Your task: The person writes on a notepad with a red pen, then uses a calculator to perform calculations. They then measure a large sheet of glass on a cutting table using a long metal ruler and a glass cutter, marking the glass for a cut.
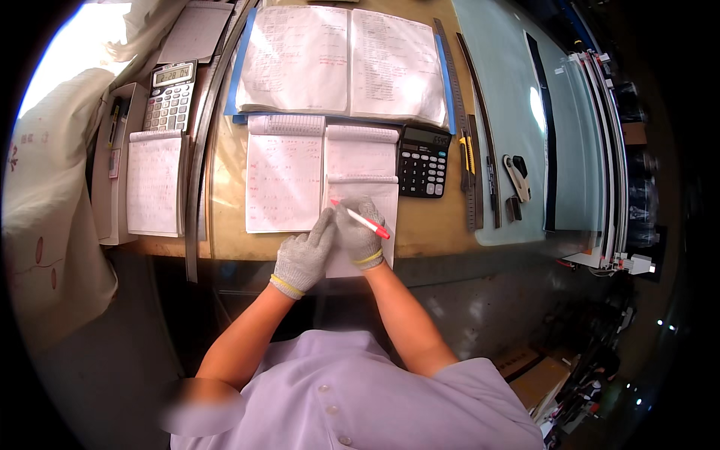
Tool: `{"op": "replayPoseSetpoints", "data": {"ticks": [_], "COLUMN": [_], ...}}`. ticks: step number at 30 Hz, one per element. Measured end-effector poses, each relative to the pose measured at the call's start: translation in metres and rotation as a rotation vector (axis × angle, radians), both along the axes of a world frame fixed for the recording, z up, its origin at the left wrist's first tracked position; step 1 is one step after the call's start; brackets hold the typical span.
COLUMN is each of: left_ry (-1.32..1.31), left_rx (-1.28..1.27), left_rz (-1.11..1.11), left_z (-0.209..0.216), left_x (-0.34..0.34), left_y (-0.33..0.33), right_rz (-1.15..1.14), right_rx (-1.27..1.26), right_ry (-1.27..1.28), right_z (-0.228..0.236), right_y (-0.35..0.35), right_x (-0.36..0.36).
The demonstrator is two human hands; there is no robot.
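Off at far left on the table [226,217], a pale tray [112,214] with pens inside; next along, a silver calculator [169,105] above a handwritten pad [155,187]. Across a long metal strip [196,150] to the ruled notepad [285,180], below a wide open binder [296,64]. Here, the gloved left hand [304,259], fingers extended over the paper, grasping nothing visible. Just beside, the gloved right hand [358,232], clenched around a white-and-red pen [369,223], tip toward the overlapping sheets [381,196]; contact hard to tell. Then rightward: black calculator [423,161], yellow knife [470,156], and a cream-coloured tool [516,176].
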State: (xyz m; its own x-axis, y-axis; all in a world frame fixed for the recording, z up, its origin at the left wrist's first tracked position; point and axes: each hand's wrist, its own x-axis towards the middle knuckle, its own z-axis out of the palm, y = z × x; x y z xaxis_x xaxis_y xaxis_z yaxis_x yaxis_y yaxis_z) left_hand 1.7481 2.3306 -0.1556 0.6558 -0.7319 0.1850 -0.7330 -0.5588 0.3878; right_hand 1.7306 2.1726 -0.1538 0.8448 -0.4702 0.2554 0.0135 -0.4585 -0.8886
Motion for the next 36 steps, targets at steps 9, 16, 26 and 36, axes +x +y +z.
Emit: {"op": "replayPoseSetpoints", "data": {"ticks": [9, 16, 26, 36], "left_ry": [-0.001, -0.004, 0.015, 0.001], "left_rx": [0.025, 0.029, 0.029, 0.020], "left_rz": [0.015, 0.013, 0.015, 0.006], "left_z": [-0.007, -0.003, 0.000, 0.000], "left_x": [-0.002, -0.001, 0.001, 0.001], "left_y": [0.001, -0.001, -0.002, -0.002], "right_rz": [-0.016, -0.009, -0.014, -0.034], "right_rx": [0.044, 0.016, 0.016, -0.038], "right_ry": [0.047, 0.040, 0.063, -0.018], "right_z": [-0.020, -0.016, -0.014, -0.015], "right_y": [0.002, 0.002, 0.003, 0.003], "right_x": [-0.001, -0.001, 0.002, 0.004]}}
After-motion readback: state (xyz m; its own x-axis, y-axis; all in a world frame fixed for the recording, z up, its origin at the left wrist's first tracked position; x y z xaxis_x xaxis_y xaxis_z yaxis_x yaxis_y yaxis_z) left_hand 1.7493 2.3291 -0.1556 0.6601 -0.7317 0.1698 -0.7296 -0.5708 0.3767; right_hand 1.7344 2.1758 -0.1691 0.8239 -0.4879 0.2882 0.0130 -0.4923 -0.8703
